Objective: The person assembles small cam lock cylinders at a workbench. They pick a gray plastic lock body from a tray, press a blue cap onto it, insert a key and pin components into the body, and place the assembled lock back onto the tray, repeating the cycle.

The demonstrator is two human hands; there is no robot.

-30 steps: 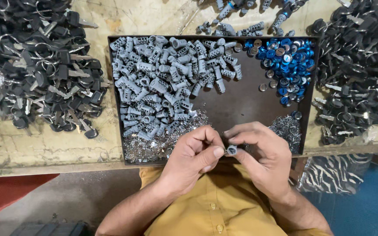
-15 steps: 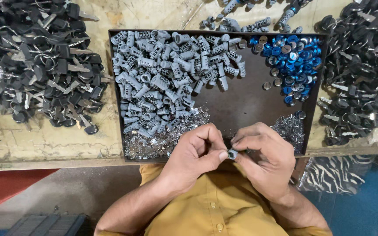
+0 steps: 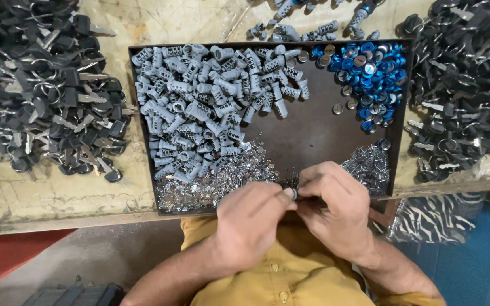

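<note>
Since the earlier pictures the hands have drawn closer together and nearer the body, and the small round metal part (image 3: 294, 194) that showed plainly between the fingertips is now mostly covered; only a sliver of it peeps out where the two hands meet, over the near edge of the dark tray (image 3: 307, 141). The left hand (image 3: 250, 224) is curled nearly shut, thumb and forefinger pinched on that part; the right hand (image 3: 333, 209) is bent over it from the other side, fingers closed against the same spot, though exactly what it grips is hidden. Behind them lie the heap of small silver pieces (image 3: 211, 184), the grey ribbed cylinders (image 3: 199, 105), the blue caps (image 3: 370, 71) and a second little pile of silver pins (image 3: 367, 165); black keys (image 3: 41, 96) are heaped on the worktop (image 3: 41, 198) to either side of the tray. To do this fitting well, I judge the part should stay pinched firmly and square; work kept over the tray, so a dropped piece lands inside; light pressure, since tiny pieces slip easily.
</note>
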